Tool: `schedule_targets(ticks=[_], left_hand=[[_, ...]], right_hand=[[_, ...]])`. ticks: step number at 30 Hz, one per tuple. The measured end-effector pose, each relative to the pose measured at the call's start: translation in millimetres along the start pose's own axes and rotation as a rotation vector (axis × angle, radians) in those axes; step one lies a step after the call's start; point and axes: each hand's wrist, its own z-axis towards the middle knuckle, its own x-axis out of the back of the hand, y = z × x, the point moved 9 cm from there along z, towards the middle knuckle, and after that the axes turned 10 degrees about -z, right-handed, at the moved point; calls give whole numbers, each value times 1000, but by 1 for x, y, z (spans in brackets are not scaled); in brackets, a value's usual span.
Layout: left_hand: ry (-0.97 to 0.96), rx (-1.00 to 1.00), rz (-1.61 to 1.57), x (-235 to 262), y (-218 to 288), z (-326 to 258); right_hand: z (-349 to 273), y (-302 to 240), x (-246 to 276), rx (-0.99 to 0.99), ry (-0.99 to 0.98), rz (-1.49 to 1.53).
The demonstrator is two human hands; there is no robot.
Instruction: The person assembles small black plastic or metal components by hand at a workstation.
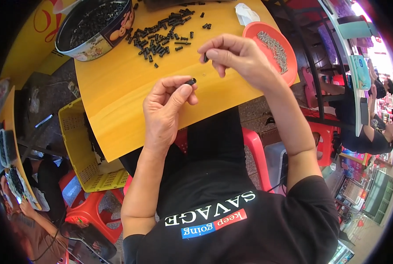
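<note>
Between the thumb and fingers of my left hand (167, 103) is a small black cylindrical part (191, 82), its end pointing up and to the right. Higher and to the right, my right hand (236, 57) pinches another small black piece (206, 58), mostly covered by the fingers. Both hands hover over the yellow table (117, 110), apart from each other. Beyond them a loose heap of black cylindrical parts (161, 37) lies spread on the tabletop. To the right of my right hand, a red plate (290, 77) holds many small silvery metal pieces (273, 50).
A round tin (88, 55) full of black parts stands at the table's far left. Crumpled white tissue (246, 14) lies by the plate. A yellow plastic crate (79, 154) sits below the left edge, near a red stool (90, 211). Other people work at both sides.
</note>
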Motion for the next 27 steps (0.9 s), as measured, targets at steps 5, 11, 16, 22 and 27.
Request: schedule_targets(ticks=[5,11,16,22,27], left_hand=[[-15,-7,-25,-3,2,0],[-16,-15,-10,-3,1,-1],[-37,-24,9,-4,1,-1],[-35,-34,9,-5,2,-1],[-32,-36,13,-4,3,0]], right_hand=[[-21,28,-23,-104,-9,423],[-28,40,-36,-137,69,587],[-29,29,-45,-87,42,582],[-29,15,-42,-23,41,487],[-31,11,-39,-15,57,452]])
